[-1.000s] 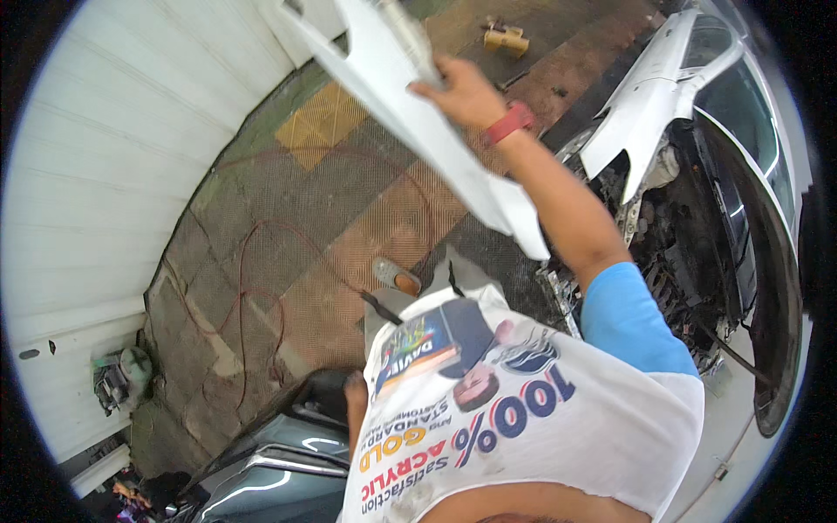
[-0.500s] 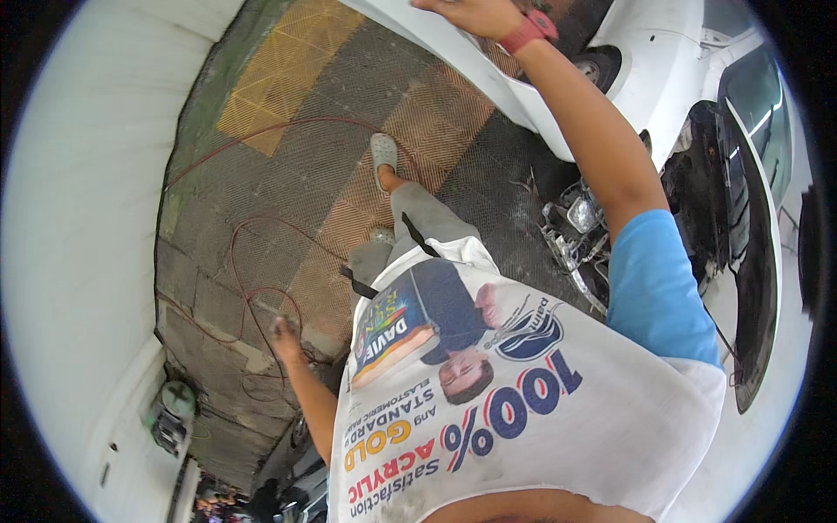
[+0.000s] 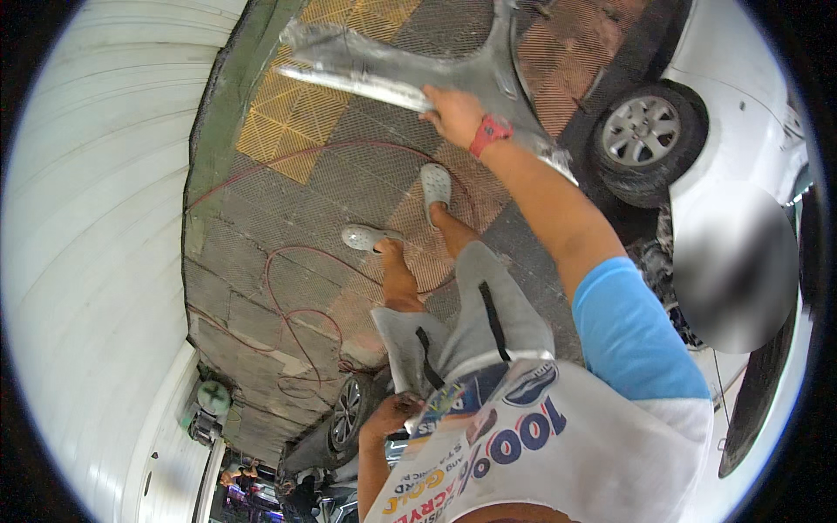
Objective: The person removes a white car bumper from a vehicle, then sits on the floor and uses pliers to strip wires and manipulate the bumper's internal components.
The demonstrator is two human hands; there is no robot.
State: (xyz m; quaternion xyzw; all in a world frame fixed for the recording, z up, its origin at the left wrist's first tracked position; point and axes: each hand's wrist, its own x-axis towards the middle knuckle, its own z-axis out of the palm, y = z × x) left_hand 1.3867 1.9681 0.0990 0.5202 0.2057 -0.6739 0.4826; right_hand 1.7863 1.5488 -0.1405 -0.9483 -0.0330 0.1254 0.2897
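Observation:
My right hand (image 3: 455, 115), with a red watch at the wrist, is closed round the pale edge of a car fender (image 3: 471, 70). The dull grey inner side of the fender faces up, and its wheel-arch curve lies beyond the hand. Close to my waist, my left hand (image 3: 392, 413) has its fingers curled by the hem of my printed white shirt (image 3: 558, 453). What those fingers hold, if anything, is too small to make out.
To the right stands a white car (image 3: 732, 105) with an exposed front wheel (image 3: 643, 131). A red hose (image 3: 301, 248) loops across the tiled floor near my feet. A dark car's wheel (image 3: 347, 410) and a green tank (image 3: 214, 397) are at lower left; a white wall (image 3: 105, 218) runs along the left.
The fender has turned from its white outer side to its grey inner side and come further into view. My left hand has moved in from the left to my waist.

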